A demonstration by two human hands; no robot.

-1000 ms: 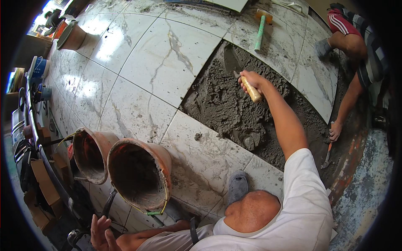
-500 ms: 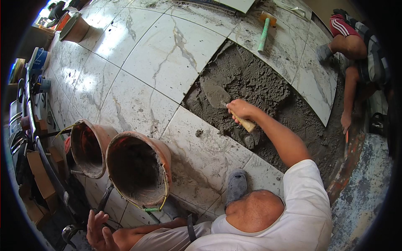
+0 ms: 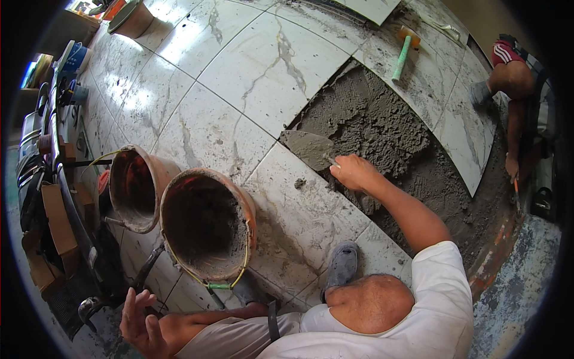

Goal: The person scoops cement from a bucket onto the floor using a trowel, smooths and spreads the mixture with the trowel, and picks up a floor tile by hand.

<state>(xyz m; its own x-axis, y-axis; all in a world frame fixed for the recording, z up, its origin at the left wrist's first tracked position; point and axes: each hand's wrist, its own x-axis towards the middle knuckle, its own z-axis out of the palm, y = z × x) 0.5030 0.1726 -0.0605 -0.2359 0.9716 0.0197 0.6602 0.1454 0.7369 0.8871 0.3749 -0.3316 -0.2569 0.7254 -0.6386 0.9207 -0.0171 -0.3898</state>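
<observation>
My right hand (image 3: 357, 172) is closed round the handle of a trowel (image 3: 308, 149), most of the handle hidden in my fist. The mortar-smeared blade lies at the left corner of a patch of wet grey mortar (image 3: 382, 113), close to the edges of the marble-patterned tiles. At the lower left, my left hand (image 3: 141, 323) is empty with its fingers apart, near my bent knee. Beside it stands a bucket (image 3: 251, 224) with mortar inside and a yellow wire handle with a green grip.
A second bucket (image 3: 167, 173) touches the first. A mallet with a green handle (image 3: 402, 60) lies on the tiles beyond the mortar. At far right, a co-worker's hand (image 3: 512, 166) holds a thin orange-handled tool. A bike-like metal frame and cardboard boxes (image 3: 58, 224) line the left side.
The trowel has moved from inside the mortar patch to its left corner, its blade now pointing left. My view has shifted slightly. The co-worker's tool has changed angle.
</observation>
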